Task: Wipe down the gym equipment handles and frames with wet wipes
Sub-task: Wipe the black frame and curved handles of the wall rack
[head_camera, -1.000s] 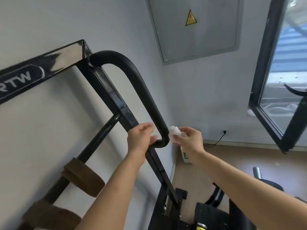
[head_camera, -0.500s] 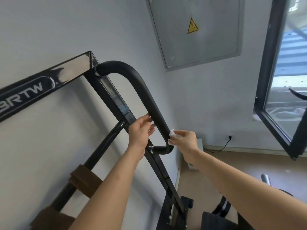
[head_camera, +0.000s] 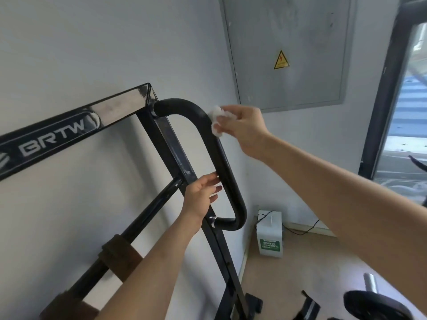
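Observation:
A black padded loop handle curves out from the glossy black frame of a gym machine marked BRTW. My right hand pinches a crumpled white wet wipe and presses it against the upper bend of the handle. My left hand rests on the slanted frame bar inside the loop, fingers loosely curled around it, below the wipe.
A grey electrical cabinet with a yellow warning sign hangs on the wall. A white box and a cable sit on the floor in the corner. A dark-framed window is at the right. Brown pads wrap a lower bar.
My right hand has slid the wipe up the handle from its lower bend to the upper curve. My left hand stays on the frame bar. The view has tilted down and left.

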`<state>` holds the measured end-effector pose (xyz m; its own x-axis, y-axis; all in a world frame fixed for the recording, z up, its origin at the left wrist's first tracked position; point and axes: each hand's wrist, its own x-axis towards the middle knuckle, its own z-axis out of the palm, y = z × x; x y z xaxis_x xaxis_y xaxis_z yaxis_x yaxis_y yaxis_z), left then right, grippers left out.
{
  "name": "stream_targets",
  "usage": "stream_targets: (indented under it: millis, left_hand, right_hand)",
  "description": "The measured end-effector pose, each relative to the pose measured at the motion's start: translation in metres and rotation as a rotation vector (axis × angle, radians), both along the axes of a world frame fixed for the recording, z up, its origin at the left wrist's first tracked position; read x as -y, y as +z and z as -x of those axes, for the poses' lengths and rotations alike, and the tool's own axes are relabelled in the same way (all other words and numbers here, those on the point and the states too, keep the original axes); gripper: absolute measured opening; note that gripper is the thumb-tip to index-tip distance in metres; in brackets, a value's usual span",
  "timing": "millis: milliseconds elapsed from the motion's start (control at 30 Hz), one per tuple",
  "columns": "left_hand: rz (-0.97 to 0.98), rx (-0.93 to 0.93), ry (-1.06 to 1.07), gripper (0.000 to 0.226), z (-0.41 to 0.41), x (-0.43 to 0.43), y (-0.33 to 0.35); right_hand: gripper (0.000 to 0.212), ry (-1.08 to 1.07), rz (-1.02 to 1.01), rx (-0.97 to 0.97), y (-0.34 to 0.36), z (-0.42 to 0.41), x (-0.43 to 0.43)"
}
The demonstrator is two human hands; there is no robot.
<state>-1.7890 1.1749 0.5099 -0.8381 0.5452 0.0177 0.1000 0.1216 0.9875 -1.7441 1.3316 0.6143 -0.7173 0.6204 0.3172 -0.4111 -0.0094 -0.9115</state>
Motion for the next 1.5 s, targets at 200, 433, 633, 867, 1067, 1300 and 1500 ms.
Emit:
stream_targets:
  millis: [200,433,633,867,1067,1300,1500]
  left_hand:
    - [-0.178,-0.108,0.155,0.035,0.001,-0.005,0.015]
    - [-0.332,-0.133,0.118,0.035,0.005,-0.017,0.046]
    - [-0.275,-0.116,0.094,0.042,0.008,-0.012,0.038]
    - [-0.240,-0.142,0.061,0.050,0.011,-0.011,0.033]
    - [-0.182,-0.154,0.031,0.048,0.003,-0.002,0.020]
    - [-0.242,-0.324,0.100,0.018,-0.014,0.002,0.028]
    - [-0.325,-0.227,-0.045,0.030,-0.010,0.010,0.072]
  right_hand:
    - [0.031,-0.074,-0.277,0.047,0.001,-0.004,-0.009]
    - [0.028,-0.273,-0.671,0.101,-0.075,-0.012,-0.002]
    - [0.026,-0.278,-0.484,0.292,-0.159,-0.019,0.005]
    - [0.024,-0.152,-0.523,0.627,-0.188,-0.027,-0.006]
    - [0.026,-0.062,-0.313,0.629,-0.186,-0.043,0.001]
    - [0.029,0.089,-0.366,0.111,-0.074,-0.043,0.023]
    - [0.027,0.194,-0.528,0.076,-0.024,-0.039,0.018]
